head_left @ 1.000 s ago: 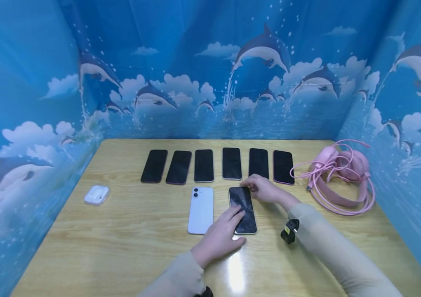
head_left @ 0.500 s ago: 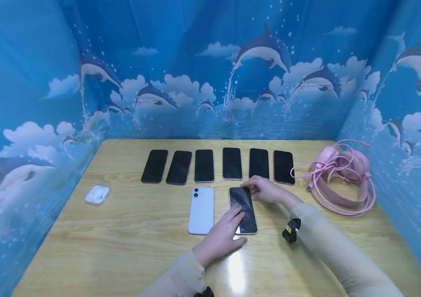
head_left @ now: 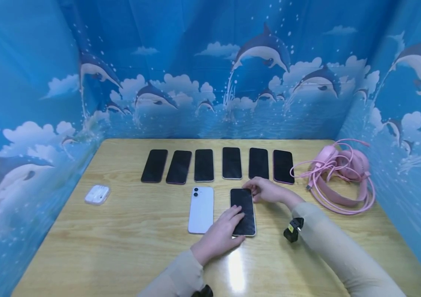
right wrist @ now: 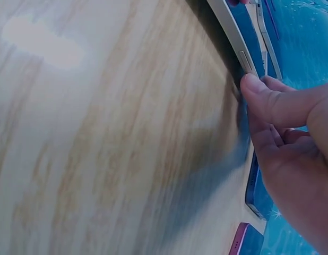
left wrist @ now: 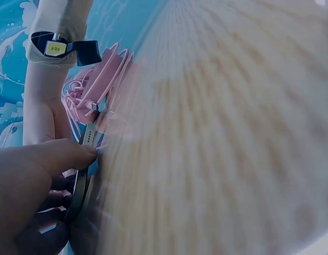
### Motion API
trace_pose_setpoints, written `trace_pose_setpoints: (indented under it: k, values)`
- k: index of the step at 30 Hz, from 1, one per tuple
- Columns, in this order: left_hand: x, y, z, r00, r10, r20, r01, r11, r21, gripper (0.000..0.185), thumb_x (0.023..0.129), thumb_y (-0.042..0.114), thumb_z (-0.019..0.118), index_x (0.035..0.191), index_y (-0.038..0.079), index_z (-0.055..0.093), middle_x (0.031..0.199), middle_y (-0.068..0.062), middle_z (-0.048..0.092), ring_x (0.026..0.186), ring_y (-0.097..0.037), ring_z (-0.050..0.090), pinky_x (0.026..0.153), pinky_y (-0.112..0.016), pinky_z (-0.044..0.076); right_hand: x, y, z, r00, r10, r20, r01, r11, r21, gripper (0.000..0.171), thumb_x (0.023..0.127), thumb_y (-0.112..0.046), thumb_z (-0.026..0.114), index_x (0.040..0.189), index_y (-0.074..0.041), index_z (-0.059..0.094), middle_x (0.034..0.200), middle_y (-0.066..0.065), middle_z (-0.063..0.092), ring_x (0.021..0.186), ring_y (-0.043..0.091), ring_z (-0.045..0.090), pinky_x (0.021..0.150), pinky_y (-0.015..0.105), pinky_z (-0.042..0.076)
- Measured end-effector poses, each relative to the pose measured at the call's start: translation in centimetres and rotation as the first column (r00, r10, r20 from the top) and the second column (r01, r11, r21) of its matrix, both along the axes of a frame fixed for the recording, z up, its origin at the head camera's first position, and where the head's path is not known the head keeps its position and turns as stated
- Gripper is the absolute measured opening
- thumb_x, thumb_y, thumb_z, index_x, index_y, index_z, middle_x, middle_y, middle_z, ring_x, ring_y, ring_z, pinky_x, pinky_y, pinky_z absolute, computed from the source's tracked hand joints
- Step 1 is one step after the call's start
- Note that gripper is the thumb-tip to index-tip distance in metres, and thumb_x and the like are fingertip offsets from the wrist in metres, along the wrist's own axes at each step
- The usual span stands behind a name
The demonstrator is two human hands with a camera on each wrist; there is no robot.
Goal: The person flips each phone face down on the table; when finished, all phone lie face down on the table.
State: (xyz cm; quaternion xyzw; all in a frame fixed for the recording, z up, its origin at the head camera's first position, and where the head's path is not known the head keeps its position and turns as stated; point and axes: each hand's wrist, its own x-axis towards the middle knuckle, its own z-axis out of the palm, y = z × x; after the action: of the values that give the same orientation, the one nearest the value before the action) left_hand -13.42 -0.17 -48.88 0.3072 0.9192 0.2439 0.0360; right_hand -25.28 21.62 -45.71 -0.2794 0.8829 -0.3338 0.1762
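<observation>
My left hand (head_left: 220,234) rests with relaxed, nearly straight fingers on the near end of the dark phone (head_left: 243,211), covering its lower left corner. The phone lies flat, screen up, on the wooden table (head_left: 121,247), just right of a white phone (head_left: 201,209) lying face down. My right hand (head_left: 267,190) touches its far right corner, thumb against the edge, gripping nothing; beyond, a row of six dark phones (head_left: 231,163) lies partly behind that hand.

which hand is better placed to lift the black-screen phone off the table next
Probably the right hand: its thumb and fingers already sit at the phone's top edge, ready for a grip. The left hand lies flat on the screen.
</observation>
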Motion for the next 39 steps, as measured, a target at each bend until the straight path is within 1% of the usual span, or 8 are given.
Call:
trace_pose_setpoints:
  k: [3,7,14,18,24,31,35,39]
  values:
    - [-0.1,-0.1,0.1,1.0,-0.009,0.007,0.009,1.0,0.015,0.064,0.087,0.037,0.068,0.139,0.007,0.047,0.152,-0.008,0.033,0.14,-0.022,0.027,0.113,-0.037,0.027,-0.1,0.2,0.1,1.0,0.014,0.012,-0.013,1.0,-0.015,0.048,0.074,0.01,0.073,0.12,0.005,0.06,0.104,0.014,0.056,0.089,0.024,0.054,0.079,0.033,0.053]
    - [-0.3,-0.3,0.0,0.999,-0.01,0.031,0.008,0.998,0.063,0.065,0.084,0.036,0.072,0.138,0.007,0.048,0.152,-0.007,0.034,0.139,-0.022,0.029,0.113,-0.037,0.028,-0.2,0.2,0.6,0.999,0.006,0.042,-0.006,1.0,-0.013,0.047,0.075,0.007,0.073,0.12,0.004,0.06,0.105,0.013,0.056,0.091,0.024,0.054,0.08,0.032,0.053]
    - [-0.7,-0.8,0.1,0.998,-0.015,0.065,0.005,0.989,0.147,0.065,0.082,0.033,0.073,0.136,0.007,0.049,0.151,-0.007,0.035,0.137,-0.024,0.033,0.112,-0.04,0.031,0.0,-0.1,2.0,0.999,0.028,0.045,-0.027,0.999,-0.028,0.044,0.078,0.009,0.07,0.121,0.006,0.059,0.093,0.01,0.052,0.087,0.025,0.052,0.078,0.035,0.053]
    - [-0.8,-1.1,0.3,0.996,-0.017,0.086,0.001,0.982,0.189,0.067,0.081,0.033,0.074,0.136,0.006,0.049,0.15,-0.008,0.036,0.136,-0.025,0.035,0.112,-0.041,0.031,0.0,-0.2,2.3,0.998,0.019,0.067,-0.015,0.998,-0.057,0.041,0.081,0.007,0.068,0.121,0.006,0.059,0.094,0.01,0.051,0.087,0.024,0.051,0.078,0.035,0.053]
    - [-0.9,-1.7,0.4,0.992,-0.012,0.123,-0.017,0.972,0.233,0.069,0.081,0.035,0.075,0.138,0.008,0.048,0.151,-0.005,0.035,0.135,-0.024,0.036,0.111,-0.042,0.031,-0.2,-0.6,2.6,0.999,0.041,0.032,-0.038,0.996,-0.084,0.039,0.084,0.003,0.068,0.122,0.007,0.059,0.101,0.011,0.055,0.092,0.023,0.053,0.08,0.035,0.052]
    - [-1.1,-2.5,0.5,0.986,-0.008,0.166,-0.039,0.96,0.276,0.07,0.08,0.034,0.077,0.138,0.01,0.047,0.151,-0.005,0.035,0.136,-0.023,0.036,0.111,-0.042,0.031,-0.3,-1.7,3.2,0.998,0.04,-0.038,-0.043,0.996,-0.076,0.037,0.085,-0.005,0.07,0.12,0.003,0.062,0.107,0.013,0.058,0.096,0.024,0.057,0.085,0.035,0.053]
    - [-1.2,-3.0,0.5,0.988,-0.009,0.156,-0.038,0.956,0.292,0.069,0.079,0.033,0.077,0.137,0.01,0.047,0.15,-0.006,0.037,0.134,-0.022,0.038,0.111,-0.041,0.032,-0.4,-2.5,3.3,0.998,0.026,-0.051,-0.031,0.995,-0.092,0.037,0.084,-0.006,0.071,0.119,0.004,0.062,0.111,0.014,0.058,0.1,0.027,0.058,0.087,0.034,0.053]
    - [-1.2,-3.5,0.5,0.993,0.0,0.114,-0.034,0.956,0.291,0.074,0.078,0.032,0.078,0.139,0.009,0.044,0.149,-0.006,0.038,0.133,-0.022,0.039,0.111,-0.039,0.033,-0.4,-3.3,3.4,0.999,0.012,-0.033,-0.016,0.994,-0.106,0.039,0.085,-0.007,0.071,0.121,0.002,0.062,0.112,0.013,0.058,0.103,0.028,0.058,0.09,0.032,0.053]
